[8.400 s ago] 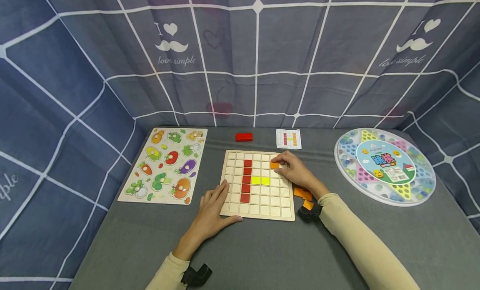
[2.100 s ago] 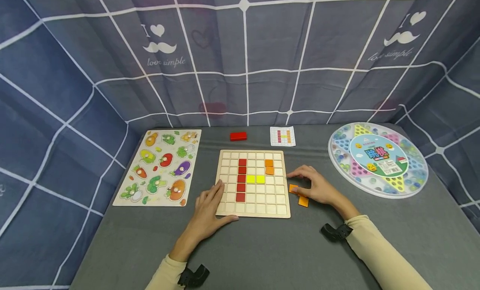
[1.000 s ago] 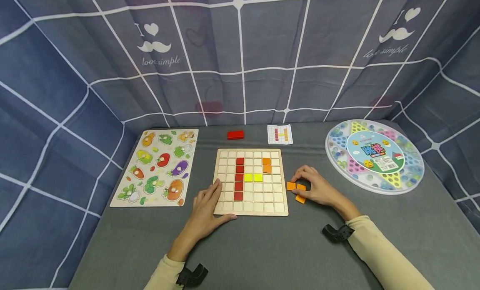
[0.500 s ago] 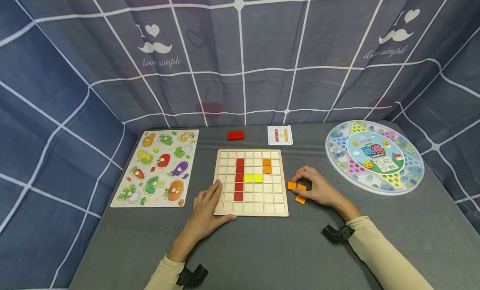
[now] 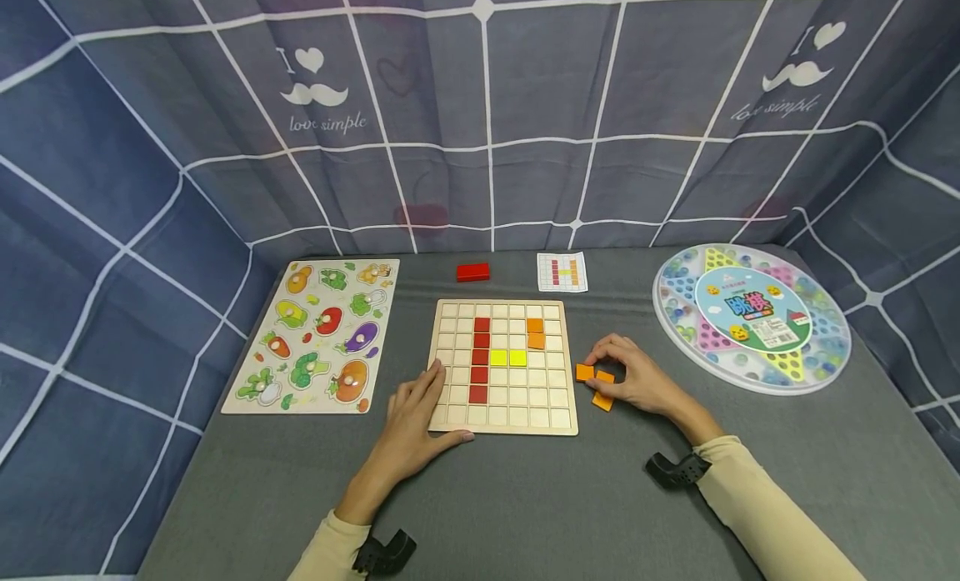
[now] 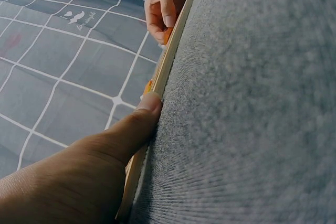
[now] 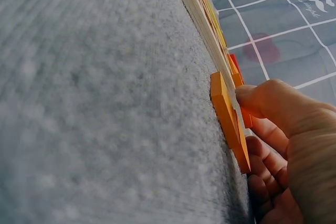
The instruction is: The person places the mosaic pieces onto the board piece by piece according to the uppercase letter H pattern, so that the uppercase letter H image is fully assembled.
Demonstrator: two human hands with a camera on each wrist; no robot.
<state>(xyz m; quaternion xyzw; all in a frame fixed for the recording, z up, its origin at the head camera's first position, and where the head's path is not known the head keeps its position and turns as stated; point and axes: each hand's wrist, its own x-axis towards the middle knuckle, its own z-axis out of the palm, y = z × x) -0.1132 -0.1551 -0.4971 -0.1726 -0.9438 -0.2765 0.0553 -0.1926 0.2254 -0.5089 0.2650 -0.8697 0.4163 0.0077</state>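
A square wooden grid board (image 5: 525, 414) lies in the middle of the grey table in the head view. Set in its cells are a column of several red tiles (image 5: 480, 356), two yellow tiles (image 5: 498, 358) side by side and two orange tiles (image 5: 536, 324) at the upper right. My left hand (image 5: 411, 418) rests on the board's left side with fingers extended, its thumb (image 6: 144, 116) against the front edge. Just right of the board, my right hand (image 5: 633, 377) pinches an orange tile (image 7: 246, 117) between thumb and fingers, among other loose orange tiles (image 7: 226, 111).
Behind the board lie a red block (image 5: 473, 272) and a small printed pattern card (image 5: 562, 272). A vegetable picture board (image 5: 311, 339) is at the left, a round game board (image 5: 752, 318) at the right. A checked cloth (image 5: 420, 89) hangs behind the table.
Since the oldest frame, my right hand has let go of an orange tile in the board and moved right and down to the loose ones. Two orange tiles now sit there. My left hand stays put.
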